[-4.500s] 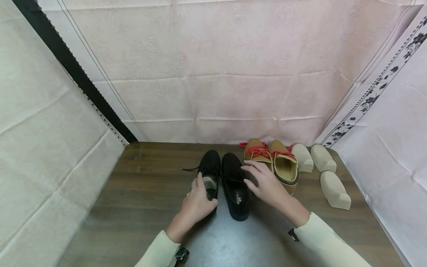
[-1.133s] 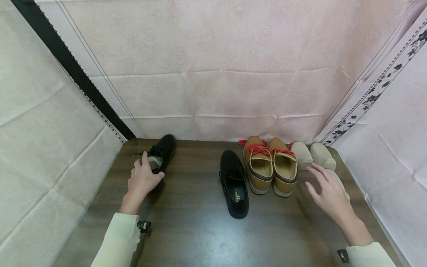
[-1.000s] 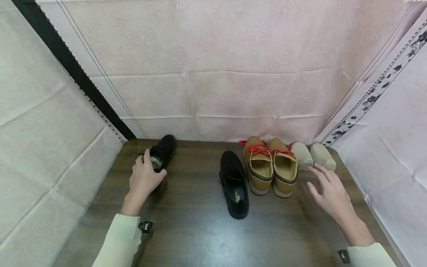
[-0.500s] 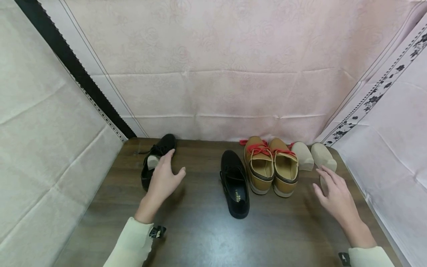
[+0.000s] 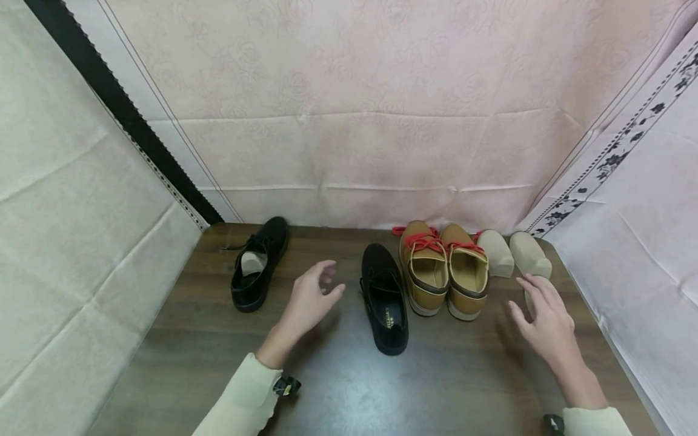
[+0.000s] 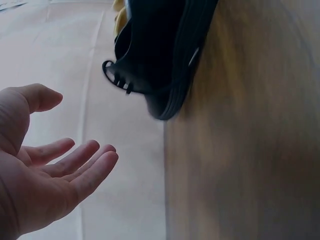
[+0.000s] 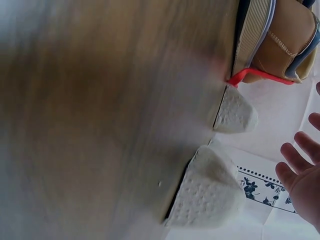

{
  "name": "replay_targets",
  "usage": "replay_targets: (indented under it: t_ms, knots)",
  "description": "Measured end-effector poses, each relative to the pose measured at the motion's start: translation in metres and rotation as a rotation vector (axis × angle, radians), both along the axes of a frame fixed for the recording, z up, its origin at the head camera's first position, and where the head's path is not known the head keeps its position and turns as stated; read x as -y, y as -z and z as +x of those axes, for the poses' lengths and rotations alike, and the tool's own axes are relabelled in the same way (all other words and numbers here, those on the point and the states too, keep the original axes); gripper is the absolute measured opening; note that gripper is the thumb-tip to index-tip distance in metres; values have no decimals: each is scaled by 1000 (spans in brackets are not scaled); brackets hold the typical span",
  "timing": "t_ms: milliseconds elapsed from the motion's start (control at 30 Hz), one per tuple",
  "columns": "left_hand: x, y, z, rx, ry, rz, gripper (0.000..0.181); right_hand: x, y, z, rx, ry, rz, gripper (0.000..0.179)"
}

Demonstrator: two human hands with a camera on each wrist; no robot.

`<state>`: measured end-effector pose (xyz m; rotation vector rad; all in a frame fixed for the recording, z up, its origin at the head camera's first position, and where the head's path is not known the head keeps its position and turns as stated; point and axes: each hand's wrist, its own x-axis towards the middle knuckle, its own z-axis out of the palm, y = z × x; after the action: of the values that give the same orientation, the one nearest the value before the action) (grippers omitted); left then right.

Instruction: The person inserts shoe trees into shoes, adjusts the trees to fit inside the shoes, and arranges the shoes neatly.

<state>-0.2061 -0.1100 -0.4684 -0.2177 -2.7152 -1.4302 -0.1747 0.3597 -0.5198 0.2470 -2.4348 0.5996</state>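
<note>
Between shoes (image 5: 384, 298), left hand (image 5: 309, 298) relaxed.

A black lace-up shoe (image 5: 383, 300) stands upright; well to its right, mostly hidden, apparently lies a rounded cream block (image 5: 528, 301).

The head view looks ahead and down from high over the table (image 5: 349, 387). Both wrist views look from low and near, tipped sideways: left faces a black shoe (image 6: 160, 55), probably the middle one; right faces pale blocks (image 7: 207, 192), which the head view shows too.
</note>
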Motion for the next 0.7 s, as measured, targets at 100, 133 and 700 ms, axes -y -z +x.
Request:
replay_targets:
  t_ms: [100,133,700]
  knots:
    - [-12,5,-1,-1,13,9,51,2,3,-1,-40,-34,-11,55]
    - [-15,6,-2,-6,19,8,51,3,4,-1,-41,-46,-17,56]
    - [-62,30,-14,20,-18,51,53,28,4,6,100,-62,-80,56]
